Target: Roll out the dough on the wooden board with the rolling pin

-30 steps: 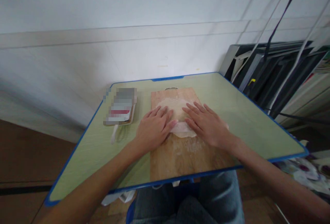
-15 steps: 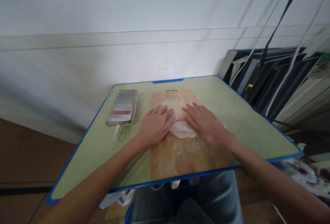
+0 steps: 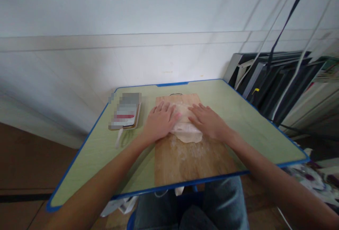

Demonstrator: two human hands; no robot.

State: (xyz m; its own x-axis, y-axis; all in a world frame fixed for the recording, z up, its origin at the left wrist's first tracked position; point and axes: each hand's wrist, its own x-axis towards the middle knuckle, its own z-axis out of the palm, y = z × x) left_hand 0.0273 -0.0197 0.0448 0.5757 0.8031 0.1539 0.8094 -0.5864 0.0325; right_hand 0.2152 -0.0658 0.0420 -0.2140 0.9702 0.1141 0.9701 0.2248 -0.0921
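Observation:
A pale sheet of dough point(image 3: 188, 137) lies on a wooden cutting board point(image 3: 190, 166) dusted with flour. My left hand point(image 3: 160, 121) rests on the dough's left side with its fingers stretched forward. On the right side my right hand point(image 3: 208, 119) lies in the same way, fingers extended and thumb pointing inward. Between the two thumbs a whitish band crosses the dough; I cannot tell whether it is a fold or a separate thing. Both hands cover parts of the dough's edges.
The board sits on a green table point(image 3: 251, 134) with a blue rim. Left of it are a partly pixelated phone-like item point(image 3: 124, 115) and a white cable point(image 3: 119, 137). A white wall point(image 3: 169, 57) stands behind. Dark flat panels point(image 3: 280, 78) and hanging cords are at the right.
Both hands have shifted slightly, the left a little farther from me. The dough's near edge stays about where it was.

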